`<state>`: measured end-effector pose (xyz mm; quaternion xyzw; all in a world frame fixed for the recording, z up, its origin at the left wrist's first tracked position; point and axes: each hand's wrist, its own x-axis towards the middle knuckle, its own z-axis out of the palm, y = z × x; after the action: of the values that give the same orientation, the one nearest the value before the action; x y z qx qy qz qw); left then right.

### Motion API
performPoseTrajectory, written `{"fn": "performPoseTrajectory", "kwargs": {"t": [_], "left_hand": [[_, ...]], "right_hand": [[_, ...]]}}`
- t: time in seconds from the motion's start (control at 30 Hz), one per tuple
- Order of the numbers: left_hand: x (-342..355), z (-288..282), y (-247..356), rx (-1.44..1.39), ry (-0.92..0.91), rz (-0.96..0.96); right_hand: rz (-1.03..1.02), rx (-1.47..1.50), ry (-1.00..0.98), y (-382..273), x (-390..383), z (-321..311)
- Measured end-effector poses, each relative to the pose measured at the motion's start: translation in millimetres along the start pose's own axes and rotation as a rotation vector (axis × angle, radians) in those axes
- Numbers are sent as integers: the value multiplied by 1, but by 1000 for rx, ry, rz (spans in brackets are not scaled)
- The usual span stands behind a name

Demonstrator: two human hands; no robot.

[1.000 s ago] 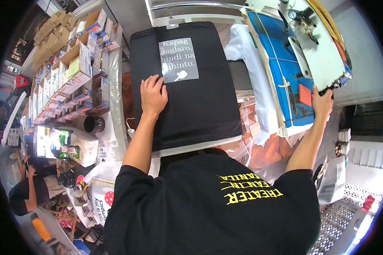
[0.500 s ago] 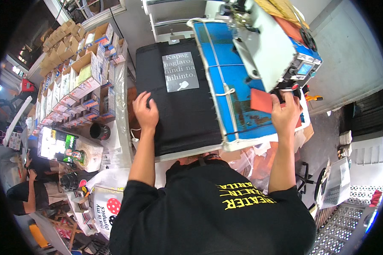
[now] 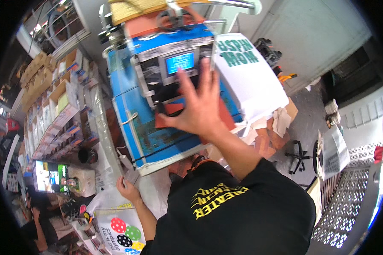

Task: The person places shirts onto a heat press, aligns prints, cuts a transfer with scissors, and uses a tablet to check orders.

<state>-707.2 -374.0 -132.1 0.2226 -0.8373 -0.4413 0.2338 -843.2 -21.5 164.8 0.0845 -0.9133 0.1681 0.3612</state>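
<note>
The blue-topped heat press head point(image 3: 161, 38) hangs over the left side of the table, its control box point(image 3: 170, 89) with a lit blue screen point(image 3: 180, 63) facing me. My right hand point(image 3: 202, 106) is spread open before the box, fingertips near the screen's right side; whether they touch cannot be told. Below the box, by my thumb, is a red-orange pad point(image 3: 172, 111). Under the head, a broad blue plate point(image 3: 130, 104) with a white edge hides what lies beneath. My left hand point(image 3: 127, 190) hovers low left of the press, fingers loosely bent, holding nothing visible.
A white shirt point(image 3: 259, 89) with green lettering lies right of the press. Scissors point(image 3: 174, 19) and a yellow cloth point(image 3: 134, 7) rest on top. Boxes point(image 3: 57, 102) fill the left shelf, above a monitor point(image 3: 49, 176) and a dark mug point(image 3: 87, 155). An office chair point(image 3: 300, 155) stands right.
The press head has swung from right to left, over the black shirt and its printed sheet, uncovering the white shirt. My right hand has let go below the control box; my left hand has drawn back.
</note>
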Motion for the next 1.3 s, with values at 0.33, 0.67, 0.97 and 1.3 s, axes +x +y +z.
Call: {"fn": "performPoseTrajectory", "kwargs": {"t": [0.33,0.67,0.97,1.3], "left_hand": [[-133,-13,49,-395,-504,-389],[-263,297,212,-752,-1258,-722],[-289,348,350,-804,-1021,-1050],[-356,252,329,-784,-634,-374]], "right_hand": [[209,124,60,164,-58,-18],[2049,1417,786,541,-263,-111],[1439,1257,468,671,-264,-164],[709,2027,-152,464,35,-169]]}}
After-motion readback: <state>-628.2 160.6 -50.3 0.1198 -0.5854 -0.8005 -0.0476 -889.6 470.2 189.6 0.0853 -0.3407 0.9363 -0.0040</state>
